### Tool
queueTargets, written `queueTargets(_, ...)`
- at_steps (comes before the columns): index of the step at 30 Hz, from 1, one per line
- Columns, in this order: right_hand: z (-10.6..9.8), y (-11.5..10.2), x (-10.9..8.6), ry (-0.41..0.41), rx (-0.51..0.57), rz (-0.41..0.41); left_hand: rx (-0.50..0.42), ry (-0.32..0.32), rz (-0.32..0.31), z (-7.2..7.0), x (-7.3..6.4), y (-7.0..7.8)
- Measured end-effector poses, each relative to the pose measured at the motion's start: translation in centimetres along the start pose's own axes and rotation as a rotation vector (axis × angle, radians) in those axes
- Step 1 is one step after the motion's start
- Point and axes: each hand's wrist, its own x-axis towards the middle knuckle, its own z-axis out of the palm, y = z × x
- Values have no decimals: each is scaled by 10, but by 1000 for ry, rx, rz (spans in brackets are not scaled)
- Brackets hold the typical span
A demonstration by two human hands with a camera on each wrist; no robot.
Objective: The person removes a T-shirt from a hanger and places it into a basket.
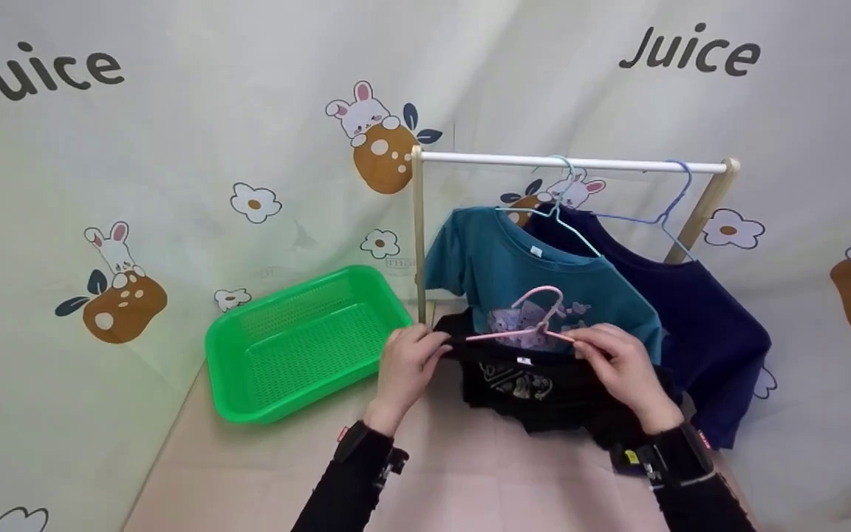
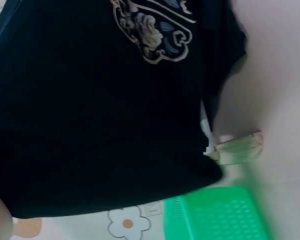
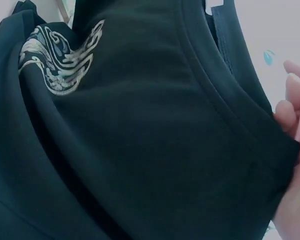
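A black T-shirt (image 1: 566,403) with a light ornamental print and a white neck label hangs between the two hands. The pink clothes hanger (image 1: 501,335) has its hook up, and its left end goes under the shirt's neckline. At that left side my left hand (image 1: 409,367) pinches the shirt's shoulder. My right hand (image 1: 623,366) pinches the hanger's right arm at the edge of the neck opening; the right wrist view shows its fingers (image 3: 295,92) on the pink arm beside the black cloth. In the left wrist view the shirt (image 2: 100,110) covers most of the scene.
Behind the hands stands a rack with a white rail (image 1: 484,159) and wooden posts. A teal T-shirt (image 1: 484,244) on a light green hanger and a navy T-shirt (image 1: 721,318) on a blue hanger hang there. On the left sits a green plastic basket (image 1: 248,425).
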Motion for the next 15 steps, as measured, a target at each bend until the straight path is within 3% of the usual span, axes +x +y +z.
queueTargets(7, 0, 1, -1, 106, -65, 74, -85, 102, -52, -16, 6, 1)
queueTargets(15, -2, 6, -6, 179, -122, 155, -207, 167, -263, -33, 5, -2)
